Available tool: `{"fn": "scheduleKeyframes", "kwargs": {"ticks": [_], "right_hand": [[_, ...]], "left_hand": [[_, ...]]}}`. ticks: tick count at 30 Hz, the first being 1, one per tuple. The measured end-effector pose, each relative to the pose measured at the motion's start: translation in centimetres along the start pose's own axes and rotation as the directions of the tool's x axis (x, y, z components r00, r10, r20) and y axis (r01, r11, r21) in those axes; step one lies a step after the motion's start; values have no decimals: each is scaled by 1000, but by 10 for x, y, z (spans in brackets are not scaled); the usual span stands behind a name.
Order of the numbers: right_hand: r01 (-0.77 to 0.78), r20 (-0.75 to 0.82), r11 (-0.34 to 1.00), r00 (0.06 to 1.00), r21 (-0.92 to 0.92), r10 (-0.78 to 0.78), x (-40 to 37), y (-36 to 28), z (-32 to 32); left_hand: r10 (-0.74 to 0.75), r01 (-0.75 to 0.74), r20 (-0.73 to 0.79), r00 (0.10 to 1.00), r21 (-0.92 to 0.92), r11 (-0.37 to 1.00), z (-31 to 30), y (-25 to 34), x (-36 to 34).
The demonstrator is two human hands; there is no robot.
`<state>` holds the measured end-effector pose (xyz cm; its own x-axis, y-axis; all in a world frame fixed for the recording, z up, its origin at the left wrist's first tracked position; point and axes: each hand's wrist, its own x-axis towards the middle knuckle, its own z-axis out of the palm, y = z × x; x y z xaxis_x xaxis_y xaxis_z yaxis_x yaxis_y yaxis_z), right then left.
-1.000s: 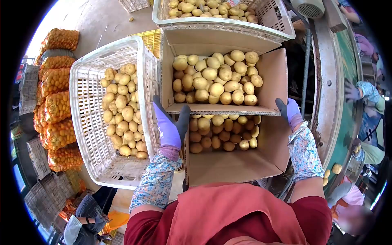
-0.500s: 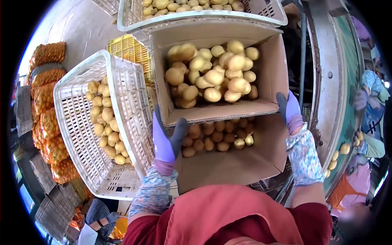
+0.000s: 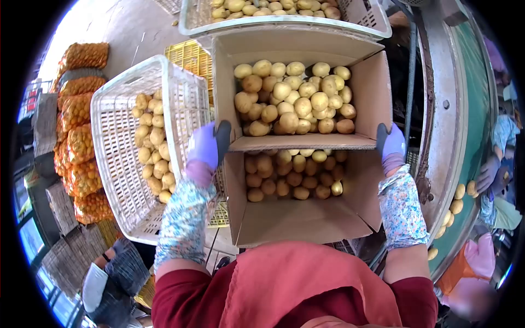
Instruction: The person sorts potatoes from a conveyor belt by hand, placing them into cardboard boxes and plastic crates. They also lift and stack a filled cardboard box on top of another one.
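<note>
Both near corners of the upper cardboard box (image 3: pixel 298 48) are in your grip, as the head view shows. Your left hand (image 3: pixel 205 146) has its dark-gloved thumb at the near left corner; your right hand (image 3: pixel 391 143) has its thumb at the near right one. Your other fingers are mostly hidden, so you can't see just how they curl around the outer walls.

Inside that box, potatoes (image 3: pixel 298 101) lie heaped in the middle. Between it and your body is the lower cardboard box (image 3: pixel 298 221), with more potatoes along its far side, partly covered by the upper box's near edge.

Just beside your left hand is a white crate (image 3: pixel 188 104) part-filled with potatoes; you cannot tell whether the glove touches it. Another white crate (image 3: pixel 284 24) stands beyond the upper box, and a yellow crate (image 3: pixel 191 57) shows between the two. To your right, past a metal pole (image 3: pixel 411 87), loose potatoes (image 3: pixel 456 206) lie on a green belt (image 3: pixel 476 109), near a co-worker's gloved hand (image 3: pixel 488 174).
</note>
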<state>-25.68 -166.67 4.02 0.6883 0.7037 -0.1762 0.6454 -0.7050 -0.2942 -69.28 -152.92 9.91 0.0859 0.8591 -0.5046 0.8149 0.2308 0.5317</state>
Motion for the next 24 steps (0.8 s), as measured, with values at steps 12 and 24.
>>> {"fn": "scheduleKeyframes", "kwargs": {"ticks": [12,24], "right_hand": [[-17,170,946,985,323,-40,2,47,-12],[839,163,543,532,31,-831,36,-109,13]], "left_hand": [[151,-185,-109,983,-665,723,51,-31,-58],[432,-513,-453,779,-65,856,84,-36,-52]]}}
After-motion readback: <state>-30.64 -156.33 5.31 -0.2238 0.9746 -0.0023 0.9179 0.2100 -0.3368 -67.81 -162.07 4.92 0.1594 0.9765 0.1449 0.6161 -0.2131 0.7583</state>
